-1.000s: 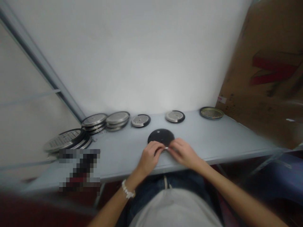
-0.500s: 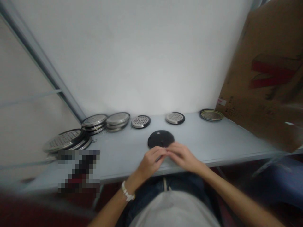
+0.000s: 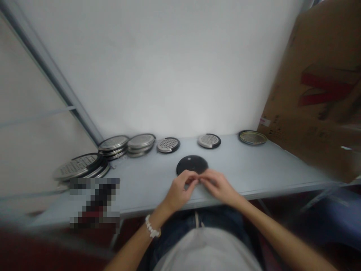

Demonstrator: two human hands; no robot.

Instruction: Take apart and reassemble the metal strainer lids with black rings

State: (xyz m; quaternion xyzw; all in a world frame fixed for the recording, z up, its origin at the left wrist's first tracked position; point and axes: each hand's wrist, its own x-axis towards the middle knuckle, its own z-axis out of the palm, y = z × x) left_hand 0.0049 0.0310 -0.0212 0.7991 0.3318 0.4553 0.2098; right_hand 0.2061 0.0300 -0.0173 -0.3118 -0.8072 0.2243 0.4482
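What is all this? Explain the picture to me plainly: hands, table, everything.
There is no machine here. A camera worn on a person's head looks forward and down at their bare left hand and right hand. The fingertips meet over the near edge of a round black disc on a grey table. What their grip holds, if anything, is too blurred to tell.

Farther back lie two single discs with perforated metal tops. To the left stand three stacks of similar discs. At the far right, a disc with a yellowish rim lies near a cardboard box.
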